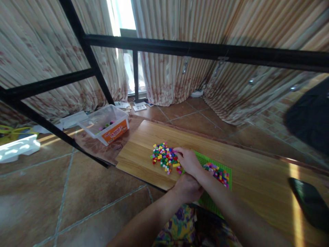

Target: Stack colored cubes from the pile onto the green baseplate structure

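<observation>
A pile of small toy bricks (164,156) in many colours lies loose on the wooden board. My right hand (189,160) reaches over to the right side of this pile, its fingertips drawn together at a pink spot among the bricks. Whether a brick is between them is too small to tell. Below it, my left hand (189,187) is curled closed near the front edge of the green baseplate (202,157), partly under my right forearm. What its fingers hold, if anything, is hidden. Several coloured bricks (218,173) cover part of the baseplate, which my right arm partly hides.
A clear plastic box (106,123) with an orange label and some bricks inside stands beyond the board's left end. On the right of the wooden board (257,181) lies a dark phone-like object (308,202). A black metal frame (159,44) crosses in front of curtains.
</observation>
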A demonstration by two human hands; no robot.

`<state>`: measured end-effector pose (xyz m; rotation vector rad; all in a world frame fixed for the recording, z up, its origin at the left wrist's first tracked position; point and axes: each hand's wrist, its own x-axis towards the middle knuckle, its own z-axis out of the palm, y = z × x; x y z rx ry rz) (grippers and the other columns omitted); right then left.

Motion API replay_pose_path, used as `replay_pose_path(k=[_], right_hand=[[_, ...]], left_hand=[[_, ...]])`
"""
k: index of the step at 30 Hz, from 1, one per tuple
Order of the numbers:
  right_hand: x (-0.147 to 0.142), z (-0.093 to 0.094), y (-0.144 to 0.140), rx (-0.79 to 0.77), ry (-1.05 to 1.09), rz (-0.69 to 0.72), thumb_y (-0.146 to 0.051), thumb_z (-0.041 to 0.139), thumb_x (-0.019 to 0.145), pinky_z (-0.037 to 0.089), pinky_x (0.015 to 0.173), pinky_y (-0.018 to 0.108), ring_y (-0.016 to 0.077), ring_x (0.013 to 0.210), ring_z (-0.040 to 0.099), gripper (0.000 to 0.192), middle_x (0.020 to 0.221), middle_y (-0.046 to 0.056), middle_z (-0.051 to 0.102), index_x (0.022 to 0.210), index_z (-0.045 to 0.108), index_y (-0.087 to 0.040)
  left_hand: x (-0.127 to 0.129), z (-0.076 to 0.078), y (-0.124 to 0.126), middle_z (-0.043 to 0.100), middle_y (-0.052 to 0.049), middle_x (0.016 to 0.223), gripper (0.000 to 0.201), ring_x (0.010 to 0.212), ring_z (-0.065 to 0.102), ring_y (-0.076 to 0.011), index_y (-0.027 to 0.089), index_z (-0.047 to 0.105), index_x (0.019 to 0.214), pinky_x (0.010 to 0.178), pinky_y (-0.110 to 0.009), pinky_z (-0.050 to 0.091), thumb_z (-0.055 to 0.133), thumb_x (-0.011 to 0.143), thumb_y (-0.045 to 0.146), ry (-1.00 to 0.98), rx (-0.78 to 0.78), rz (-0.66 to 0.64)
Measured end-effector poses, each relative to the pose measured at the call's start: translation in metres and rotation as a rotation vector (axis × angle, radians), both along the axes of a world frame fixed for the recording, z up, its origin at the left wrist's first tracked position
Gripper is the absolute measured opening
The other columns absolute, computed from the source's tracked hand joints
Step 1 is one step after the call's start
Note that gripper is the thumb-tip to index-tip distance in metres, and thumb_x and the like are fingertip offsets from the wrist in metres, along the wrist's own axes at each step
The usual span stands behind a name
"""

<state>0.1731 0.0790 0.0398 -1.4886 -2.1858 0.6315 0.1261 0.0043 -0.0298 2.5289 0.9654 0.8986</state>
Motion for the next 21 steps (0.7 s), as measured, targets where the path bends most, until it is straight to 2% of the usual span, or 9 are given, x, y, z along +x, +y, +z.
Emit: replay_pose_path(k=[4, 6, 8, 12, 16, 18, 21], right_hand=[[0.008, 0.001, 0.009, 0.028, -0.098, -0.176, -0.013, 0.047, 0.089, 0.044, 0.092, 0.026, 0.0171, 0.102, 0.065, 0.029, 0.108, 0.006, 0.072, 0.105, 0.07, -0.02], [0.011, 0.0, 0.014, 0.009, -0.178, -0.207, -0.011, 0.045, 0.089, 0.043, 0.092, 0.026, 0.0173, 0.103, 0.064, 0.031, 0.108, 0.007, 0.072, 0.106, 0.07, -0.019], [0.01, -0.002, 0.018, -0.027, -0.234, -0.172, -0.008, 0.045, 0.087, 0.043, 0.091, 0.024, 0.0168, 0.102, 0.063, 0.034, 0.108, 0.008, 0.071, 0.108, 0.069, -0.018], [0.002, -0.006, 0.018, -0.084, -0.286, -0.036, -0.007, 0.047, 0.084, 0.043, 0.085, 0.023, 0.0162, 0.096, 0.063, 0.035, 0.105, 0.007, 0.069, 0.106, 0.07, -0.02], [-0.001, -0.008, 0.017, -0.107, -0.231, 0.057, -0.006, 0.045, 0.085, 0.043, 0.084, 0.024, 0.0158, 0.093, 0.062, 0.035, 0.1, 0.006, 0.069, 0.1, 0.072, -0.021], [0.001, -0.007, 0.018, -0.096, -0.17, 0.065, -0.008, 0.043, 0.087, 0.044, 0.085, 0.026, 0.0164, 0.093, 0.062, 0.035, 0.101, 0.006, 0.069, 0.101, 0.072, -0.02], [-0.001, -0.005, 0.018, -0.03, -0.096, 0.036, -0.01, 0.043, 0.089, 0.044, 0.087, 0.028, 0.0171, 0.095, 0.061, 0.033, 0.102, 0.007, 0.068, 0.102, 0.071, -0.02]], left_hand=[[0.005, -0.007, 0.005, 0.061, -0.008, 0.13, 0.05, 0.125, 0.054, -0.0218, 0.013, 0.043, 0.138, 0.109, -0.036, 0.044, 0.047, 0.09, 0.024, -0.026, 0.002, -0.006], [0.006, -0.008, 0.006, 0.062, -0.009, 0.128, 0.045, 0.124, 0.054, -0.0234, 0.013, 0.052, 0.13, 0.108, -0.037, 0.045, 0.052, 0.087, 0.025, -0.02, -0.021, -0.001], [0.005, -0.007, 0.006, 0.062, -0.01, 0.128, 0.042, 0.124, 0.054, -0.024, 0.014, 0.055, 0.126, 0.108, -0.037, 0.045, 0.054, 0.086, 0.026, -0.018, -0.041, 0.011], [0.003, -0.001, 0.004, 0.062, -0.009, 0.129, 0.046, 0.123, 0.055, -0.0216, 0.012, 0.052, 0.131, 0.107, -0.032, 0.045, 0.049, 0.087, 0.023, -0.031, -0.044, 0.018], [0.002, 0.0, 0.003, 0.064, -0.009, 0.126, 0.04, 0.121, 0.056, -0.0237, 0.012, 0.057, 0.125, 0.107, -0.035, 0.046, 0.049, 0.088, 0.027, -0.013, -0.076, 0.019], [0.001, -0.002, 0.003, 0.064, -0.009, 0.124, 0.039, 0.119, 0.058, -0.0252, 0.013, 0.059, 0.121, 0.105, -0.036, 0.048, 0.05, 0.088, 0.031, -0.021, -0.098, 0.025], [0.003, -0.003, 0.002, 0.063, -0.006, 0.126, 0.043, 0.118, 0.058, -0.0239, 0.015, 0.054, 0.128, 0.104, -0.034, 0.048, 0.05, 0.089, 0.032, -0.015, -0.084, 0.05]])
